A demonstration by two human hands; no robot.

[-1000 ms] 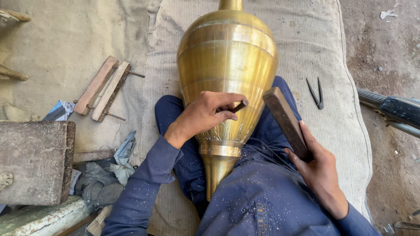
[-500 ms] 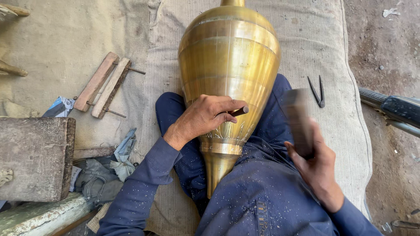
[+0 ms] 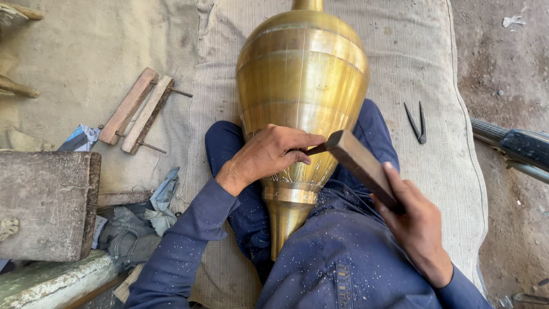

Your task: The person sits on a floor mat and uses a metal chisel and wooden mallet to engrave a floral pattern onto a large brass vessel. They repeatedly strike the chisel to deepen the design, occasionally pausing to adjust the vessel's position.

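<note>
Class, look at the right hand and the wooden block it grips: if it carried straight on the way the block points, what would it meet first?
Most likely the butt of the small chisel pinched in the left hand, against the brass vase; the block in the right hand seems almost touching it.

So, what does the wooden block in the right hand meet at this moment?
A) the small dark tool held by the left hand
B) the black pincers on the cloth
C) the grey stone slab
A: the brown rectangular wooden block in the right hand meets the end of the small dark tool that the left hand holds against the large brass vase.
</note>
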